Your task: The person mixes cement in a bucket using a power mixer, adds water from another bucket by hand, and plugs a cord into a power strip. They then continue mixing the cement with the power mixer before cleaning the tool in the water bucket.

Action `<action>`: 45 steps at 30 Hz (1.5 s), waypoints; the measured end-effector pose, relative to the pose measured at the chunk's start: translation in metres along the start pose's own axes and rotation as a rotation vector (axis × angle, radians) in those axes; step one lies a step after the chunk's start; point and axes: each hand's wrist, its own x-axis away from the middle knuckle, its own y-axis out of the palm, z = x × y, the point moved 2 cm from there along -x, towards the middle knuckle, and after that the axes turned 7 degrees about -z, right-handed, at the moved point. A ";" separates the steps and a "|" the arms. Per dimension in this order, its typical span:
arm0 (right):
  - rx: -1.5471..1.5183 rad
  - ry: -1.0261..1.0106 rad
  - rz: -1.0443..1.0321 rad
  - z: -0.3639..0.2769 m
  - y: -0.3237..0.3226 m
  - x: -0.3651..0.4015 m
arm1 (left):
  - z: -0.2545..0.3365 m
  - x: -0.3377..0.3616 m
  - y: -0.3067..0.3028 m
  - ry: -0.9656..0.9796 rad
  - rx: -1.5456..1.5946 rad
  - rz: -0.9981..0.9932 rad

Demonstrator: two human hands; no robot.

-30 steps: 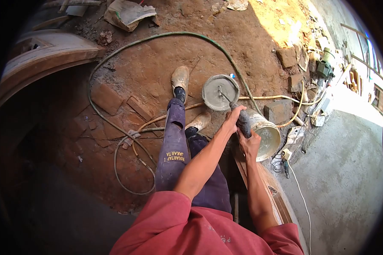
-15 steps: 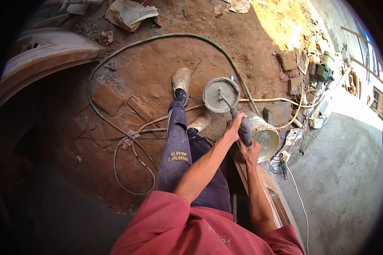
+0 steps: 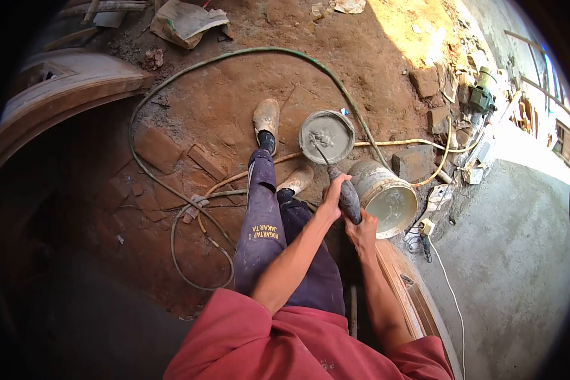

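Note:
Both hands are closed around a dark, mortar-splashed power drill (image 3: pixel 348 201). My left hand (image 3: pixel 332 197) wraps its front part, and my right hand (image 3: pixel 362 232) grips the rear end, with some fingers hidden. From the drill a thin mixing rod (image 3: pixel 322 153) slants into a round bucket (image 3: pixel 303 147). Wet grey mortar (image 3: pixel 339 135) fills that bucket, heaped and stirred up where the rod enters. Close beside my right hand, a larger whitish bucket (image 3: pixel 368 176) holds cloudy water (image 3: pixel 391 208).
A green hose (image 3: pixel 278 50) loops over the dirt floor, and a yellow hose (image 3: pixel 402 143) passes behind the mortar bucket. Bricks (image 3: pixel 413 163) and a green pump (image 3: pixel 482 98) are at right. A plugged extension socket (image 3: pixel 427 227) lies by the water bucket. Curved wooden frames (image 3: pixel 76 88) stand nearby.
The drill and both hands have shifted slightly left. The rod's lower end has moved toward the left side of the mortar, whose surface is now more churned.

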 end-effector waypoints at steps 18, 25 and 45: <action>-0.083 0.137 0.198 -0.026 -0.032 0.028 | -0.005 0.033 0.050 -0.040 -0.258 -0.050; -0.038 0.122 0.215 -0.023 -0.049 0.009 | -0.001 0.016 0.074 -0.074 -0.263 -0.088; -0.038 0.060 -0.055 0.020 -0.016 -0.036 | -0.002 -0.056 0.014 -0.014 0.062 -0.050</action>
